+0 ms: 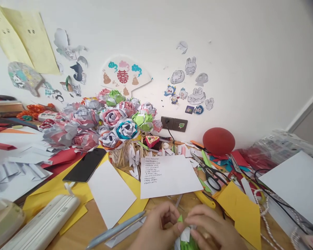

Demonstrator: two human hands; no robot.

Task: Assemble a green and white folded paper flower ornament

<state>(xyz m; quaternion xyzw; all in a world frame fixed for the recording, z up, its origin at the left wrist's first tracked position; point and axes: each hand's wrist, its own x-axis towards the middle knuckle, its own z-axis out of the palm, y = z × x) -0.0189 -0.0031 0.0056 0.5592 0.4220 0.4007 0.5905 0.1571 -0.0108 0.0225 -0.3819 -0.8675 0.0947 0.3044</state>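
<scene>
My left hand (160,225) and my right hand (210,222) meet at the bottom middle of the head view. Between them is a green and white folded paper piece (185,236). Thumb and fingers of the left hand pinch its left side near a small green tip. The right hand's fingers close on it from the other side. Its lower part runs out of the picture, and the fingers cover much of the rest. To the left of my hands lie a grey-blue pen (117,229) and a narrow paper strip (127,233).
A handwritten sheet (172,177) and a blank white sheet (113,194) lie beyond my hands. Folded paper flowers (114,116) are heaped against the wall. Black scissors (211,175), a red ball-like object (219,140), yellow paper (241,211), a phone (85,165) and a power strip (45,224) surround them.
</scene>
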